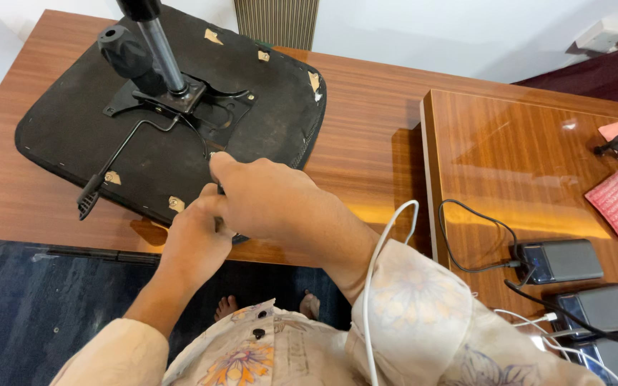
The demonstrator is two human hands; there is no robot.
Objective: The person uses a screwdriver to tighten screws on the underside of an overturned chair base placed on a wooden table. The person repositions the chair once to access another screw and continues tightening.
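Black upturned office-chair seat pan [73, 132] lies on brown wooden table [366, 121], steel mechanism plate [194, 100] mounted. Left hand [194, 243] and right hand [266, 200] clenched at its near edge; held item hidden.

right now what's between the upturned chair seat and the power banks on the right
In the head view, bare wooden tabletop, then the raised desk's edge, lie between the chair seat and the power banks; a black cable loops beside them.

Both hands meet at the near edge of an upturned black chair seat [73, 129] lying on a wooden desk [366, 121], centre frame: the left hand [194, 239] beside the right hand [266, 200], fingers curled at the seat's rim. A metal column [164, 53] rises at upper left; grey power banks [559, 261] sit lower right
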